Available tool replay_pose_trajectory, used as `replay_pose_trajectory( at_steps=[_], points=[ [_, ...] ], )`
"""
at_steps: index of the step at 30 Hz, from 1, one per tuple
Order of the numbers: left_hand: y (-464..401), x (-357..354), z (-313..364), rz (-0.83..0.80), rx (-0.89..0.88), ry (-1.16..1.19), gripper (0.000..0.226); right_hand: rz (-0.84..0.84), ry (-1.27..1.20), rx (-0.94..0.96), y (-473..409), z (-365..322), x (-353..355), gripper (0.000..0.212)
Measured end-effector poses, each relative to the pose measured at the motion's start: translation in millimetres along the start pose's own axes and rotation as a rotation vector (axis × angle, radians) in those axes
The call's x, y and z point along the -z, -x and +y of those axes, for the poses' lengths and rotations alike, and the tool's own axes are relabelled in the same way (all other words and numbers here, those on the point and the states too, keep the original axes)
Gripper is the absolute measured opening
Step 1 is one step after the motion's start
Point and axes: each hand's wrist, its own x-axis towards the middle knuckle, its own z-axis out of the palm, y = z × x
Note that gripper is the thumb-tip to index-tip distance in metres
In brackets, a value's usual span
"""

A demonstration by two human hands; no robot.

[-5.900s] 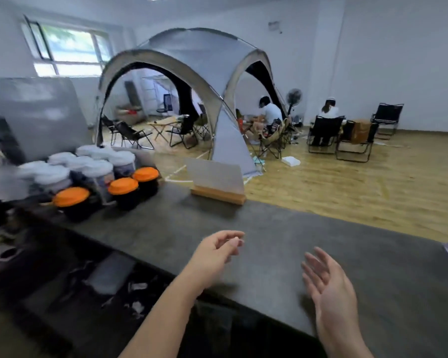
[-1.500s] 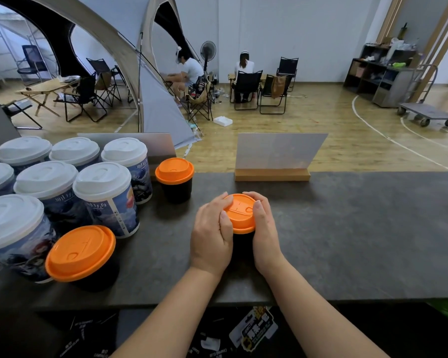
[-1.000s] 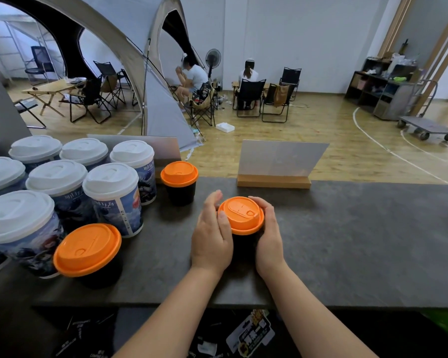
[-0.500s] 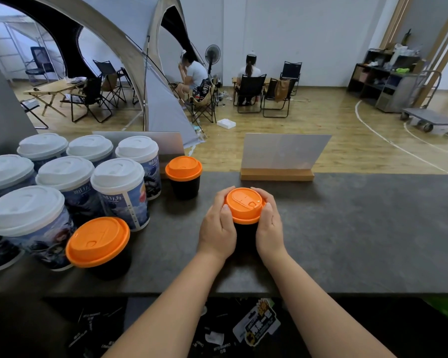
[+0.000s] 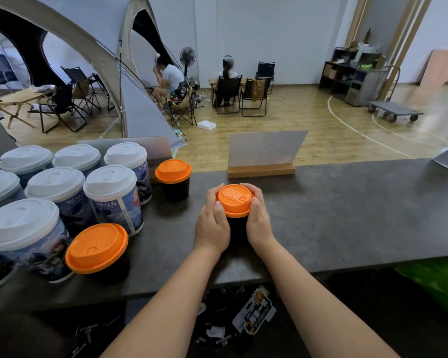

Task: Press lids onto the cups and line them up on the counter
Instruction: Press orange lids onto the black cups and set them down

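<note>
A short black cup with an orange lid (image 5: 234,200) stands mid-counter on the dark grey counter (image 5: 347,215). My left hand (image 5: 212,223) wraps its left side and my right hand (image 5: 258,219) its right side, thumbs at the lid's rim. Two more black cups with orange lids stand to the left, one at the back (image 5: 173,177) and one near the front edge (image 5: 97,250). Several taller printed cups with white lids (image 5: 111,195) are clustered at the far left.
A card sign in a wooden base (image 5: 263,156) stands behind the held cup; a second sign (image 5: 153,148) is behind the white-lidded cups. Beyond the counter are a tent, folding chairs and two seated people. The counter's front edge runs just below my wrists.
Both hands have kept hold of the orange-lidded cup since 1.5 s ago, shifting it slightly farther from me. 5.9 s ago my hands hovered empty over the counter.
</note>
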Motion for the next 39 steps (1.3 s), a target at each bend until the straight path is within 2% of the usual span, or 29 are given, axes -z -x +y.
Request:
replay_pose_trajectory(
  at_steps=[7,12,14,17,19,22,25,26,28,31,35,39],
  points=[
    [-1.2,-1.6,-3.3,-0.017,0.006,-0.007,0.051,0.033,-0.003,-0.01,0.9,-2.6,-0.8,0.035],
    [-1.2,-1.5,-1.5,-0.008,0.003,0.009,0.051,0.055,0.052,0.007,-1.9,-1.3,-1.7,0.035],
    [-0.2,-2.2,0.9,0.006,0.071,0.059,0.053,0.072,0.06,0.015,-2.5,-1.6,-3.1,0.04],
    [4.5,-4.6,13.8,0.111,0.315,0.259,0.042,0.078,0.033,0.023,2.9,-6.8,-3.1,0.035],
    [16.0,-13.0,32.9,0.11,0.439,0.332,0.039,0.083,0.019,0.008,10.5,-14.9,8.8,0.035],
    [40.6,-35.7,65.5,-0.065,0.37,0.551,0.052,0.122,-0.015,-0.03,23.5,-34.2,56.2,0.04],
    [54.9,-70.9,91.0,-0.371,0.238,0.639,0.039,0.164,-0.085,-0.093,36.1,-51.9,134.2,0.041],
    [56.6,-76.6,94.1,-0.461,0.194,0.616,0.043,0.155,-0.096,-0.104,42.1,-55.4,152.0,0.041],
    [72.1,-116.8,121.6,-0.612,0.131,0.572,0.067,0.128,-0.071,-0.098,58.6,-62.2,215.9,0.041],
    [89.0,-163.1,153.5,-0.665,0.069,0.505,0.078,0.147,-0.068,-0.108,74.8,-71.1,276.6,0.039],
    [112.7,-255.6,210.1,-0.655,0.005,0.487,0.073,0.279,-0.042,-0.123,85.4,-79.3,378.9,0.037],
    [124.2,-326.6,245.9,-0.605,0.0,0.506,0.072,0.331,0.017,-0.133,87.8,-80.0,447.5,0.038]
  ],
)
